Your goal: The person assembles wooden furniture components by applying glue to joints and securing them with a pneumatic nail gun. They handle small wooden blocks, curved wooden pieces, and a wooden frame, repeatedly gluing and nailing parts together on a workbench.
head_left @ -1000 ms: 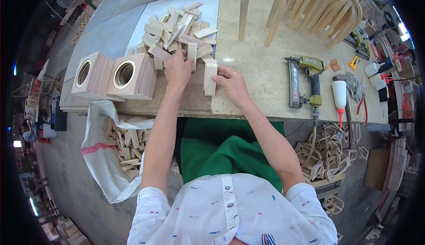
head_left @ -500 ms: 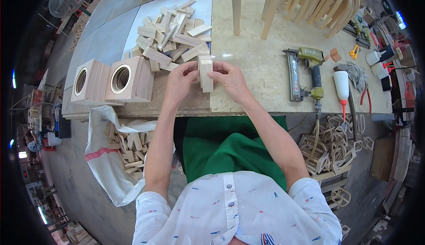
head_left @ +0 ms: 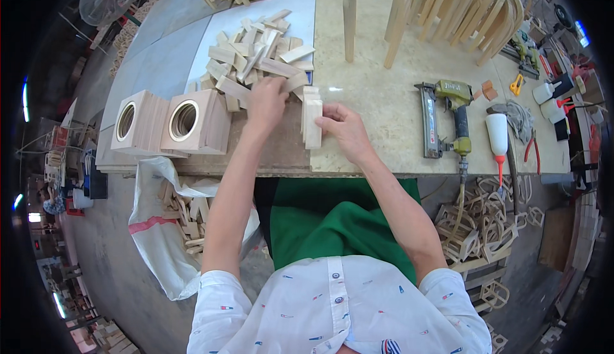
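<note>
My right hand (head_left: 346, 131) steadies a small upright stack of pale wooden blocks (head_left: 313, 120) on the bench, thumb on the near face and fingers at its right side. At the near edge of a heap of loose wooden blocks (head_left: 279, 67) is my left hand (head_left: 267, 100), its fingers curled down. What those fingers hold, if anything, is hidden under the hand. Left of it stand two square wooden boxes (head_left: 217, 124), each with a round, brass-coloured ring opening facing me.
A green nail gun (head_left: 455, 117) with its hose lies on the right of the bench (head_left: 371, 143). Beyond it are a white glue bottle (head_left: 496, 130), red pliers (head_left: 532, 149) and yellow scissors (head_left: 517, 85). Bent wooden arches (head_left: 400, 21) stand at the back. A white sack (head_left: 150, 226) of offcuts sits below.
My left hand has let go of the block stack and moved left and away to the heap. My right hand stays at the stack. The whole view has shifted slightly.
</note>
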Action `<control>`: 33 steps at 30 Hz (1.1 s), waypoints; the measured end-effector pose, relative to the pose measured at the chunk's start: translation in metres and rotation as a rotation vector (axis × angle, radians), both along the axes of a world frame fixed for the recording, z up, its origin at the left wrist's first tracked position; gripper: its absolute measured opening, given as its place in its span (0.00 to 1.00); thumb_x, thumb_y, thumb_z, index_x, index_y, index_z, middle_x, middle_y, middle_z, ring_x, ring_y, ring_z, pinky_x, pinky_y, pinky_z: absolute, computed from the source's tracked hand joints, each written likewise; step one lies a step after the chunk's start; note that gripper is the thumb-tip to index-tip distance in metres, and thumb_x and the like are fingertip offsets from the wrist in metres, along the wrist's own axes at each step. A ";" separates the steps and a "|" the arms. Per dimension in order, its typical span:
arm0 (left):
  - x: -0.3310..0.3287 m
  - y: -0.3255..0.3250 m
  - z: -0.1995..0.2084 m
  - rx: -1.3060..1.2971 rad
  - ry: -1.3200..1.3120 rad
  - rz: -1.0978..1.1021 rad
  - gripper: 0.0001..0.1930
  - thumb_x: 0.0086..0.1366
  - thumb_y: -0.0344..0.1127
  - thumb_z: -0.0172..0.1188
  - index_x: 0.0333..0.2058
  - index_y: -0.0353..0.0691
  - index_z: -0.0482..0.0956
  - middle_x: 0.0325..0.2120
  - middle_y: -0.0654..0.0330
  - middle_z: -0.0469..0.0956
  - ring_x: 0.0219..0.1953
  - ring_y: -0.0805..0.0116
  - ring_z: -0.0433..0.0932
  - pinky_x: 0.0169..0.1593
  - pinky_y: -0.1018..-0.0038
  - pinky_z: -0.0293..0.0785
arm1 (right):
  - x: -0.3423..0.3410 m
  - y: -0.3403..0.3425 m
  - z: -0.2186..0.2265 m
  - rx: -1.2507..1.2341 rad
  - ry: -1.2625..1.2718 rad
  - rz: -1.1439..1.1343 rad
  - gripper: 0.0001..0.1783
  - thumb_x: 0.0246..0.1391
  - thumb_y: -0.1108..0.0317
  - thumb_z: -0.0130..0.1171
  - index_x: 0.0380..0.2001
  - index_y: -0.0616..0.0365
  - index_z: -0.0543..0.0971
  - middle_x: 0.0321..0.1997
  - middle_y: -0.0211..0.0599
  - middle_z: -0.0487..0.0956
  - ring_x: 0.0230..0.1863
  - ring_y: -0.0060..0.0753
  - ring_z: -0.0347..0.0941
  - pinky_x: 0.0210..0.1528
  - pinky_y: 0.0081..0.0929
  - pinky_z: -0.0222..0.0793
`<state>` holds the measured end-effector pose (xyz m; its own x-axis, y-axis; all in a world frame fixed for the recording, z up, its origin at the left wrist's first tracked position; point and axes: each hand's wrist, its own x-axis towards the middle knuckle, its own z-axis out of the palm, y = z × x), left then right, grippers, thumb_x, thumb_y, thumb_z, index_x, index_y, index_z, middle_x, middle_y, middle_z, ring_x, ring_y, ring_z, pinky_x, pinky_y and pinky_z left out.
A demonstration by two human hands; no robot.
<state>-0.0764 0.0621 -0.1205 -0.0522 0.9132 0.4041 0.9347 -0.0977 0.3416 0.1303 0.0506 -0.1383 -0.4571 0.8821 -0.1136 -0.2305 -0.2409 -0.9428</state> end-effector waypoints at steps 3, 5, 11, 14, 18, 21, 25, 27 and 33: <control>-0.003 0.007 -0.007 -0.021 0.105 0.001 0.15 0.49 0.28 0.64 0.39 0.36 0.80 0.32 0.51 0.78 0.39 0.50 0.75 0.45 0.61 0.70 | 0.002 -0.003 0.002 -0.003 0.011 -0.024 0.18 0.54 0.74 0.59 0.48 0.69 0.74 0.41 0.39 0.80 0.39 0.24 0.75 0.40 0.23 0.72; -0.005 0.010 -0.006 -0.067 0.085 0.017 0.15 0.49 0.28 0.64 0.38 0.36 0.80 0.31 0.51 0.77 0.39 0.49 0.74 0.45 0.60 0.70 | 0.004 -0.004 0.003 -0.008 0.021 -0.029 0.19 0.54 0.73 0.59 0.49 0.69 0.74 0.41 0.39 0.80 0.39 0.23 0.75 0.40 0.22 0.72; 0.006 0.002 0.012 -0.200 -0.289 0.003 0.14 0.54 0.25 0.61 0.41 0.33 0.79 0.30 0.56 0.80 0.34 0.60 0.78 0.41 0.68 0.74 | 0.009 -0.009 0.004 -0.012 0.057 -0.013 0.21 0.54 0.74 0.58 0.52 0.68 0.73 0.43 0.38 0.80 0.41 0.23 0.75 0.42 0.23 0.72; 0.019 -0.023 0.018 -0.250 -0.761 -0.065 0.15 0.57 0.25 0.60 0.45 0.31 0.78 0.33 0.58 0.81 0.34 0.71 0.79 0.41 0.75 0.74 | 0.011 -0.015 0.012 0.008 0.040 -0.031 0.22 0.54 0.74 0.58 0.53 0.68 0.72 0.44 0.38 0.80 0.42 0.24 0.75 0.44 0.24 0.72; 0.038 -0.045 0.022 -0.275 -0.941 -0.117 0.16 0.59 0.25 0.58 0.47 0.31 0.78 0.37 0.59 0.82 0.37 0.75 0.79 0.43 0.77 0.74 | 0.013 -0.016 0.023 0.018 0.051 -0.032 0.22 0.54 0.74 0.58 0.53 0.68 0.72 0.44 0.38 0.80 0.43 0.24 0.75 0.47 0.25 0.72; 0.040 -0.052 0.027 -0.342 -0.995 -0.132 0.17 0.61 0.25 0.57 0.50 0.31 0.76 0.40 0.59 0.81 0.40 0.75 0.78 0.45 0.77 0.74 | 0.015 -0.017 0.024 0.028 0.044 -0.036 0.22 0.54 0.74 0.58 0.53 0.68 0.73 0.44 0.37 0.79 0.43 0.24 0.75 0.47 0.25 0.72; 0.041 -0.057 0.027 -0.371 -1.066 -0.150 0.18 0.63 0.25 0.56 0.52 0.31 0.74 0.42 0.59 0.80 0.43 0.74 0.77 0.47 0.76 0.74 | 0.018 -0.019 0.023 0.047 0.037 -0.016 0.22 0.54 0.74 0.58 0.53 0.68 0.73 0.44 0.37 0.79 0.43 0.24 0.75 0.47 0.25 0.72; 0.042 -0.058 0.025 -0.378 -1.109 -0.186 0.19 0.63 0.25 0.56 0.53 0.31 0.74 0.43 0.58 0.80 0.44 0.73 0.77 0.48 0.75 0.73 | 0.019 -0.021 0.024 0.046 0.048 -0.009 0.22 0.54 0.74 0.58 0.52 0.68 0.73 0.44 0.37 0.79 0.43 0.24 0.75 0.46 0.24 0.72; 0.058 -0.069 0.037 -0.475 -1.116 -0.298 0.28 0.61 0.25 0.57 0.61 0.33 0.64 0.47 0.57 0.77 0.47 0.70 0.75 0.52 0.73 0.71 | 0.028 -0.021 0.020 0.038 0.095 -0.045 0.20 0.54 0.74 0.58 0.51 0.67 0.74 0.43 0.36 0.79 0.43 0.23 0.75 0.45 0.23 0.72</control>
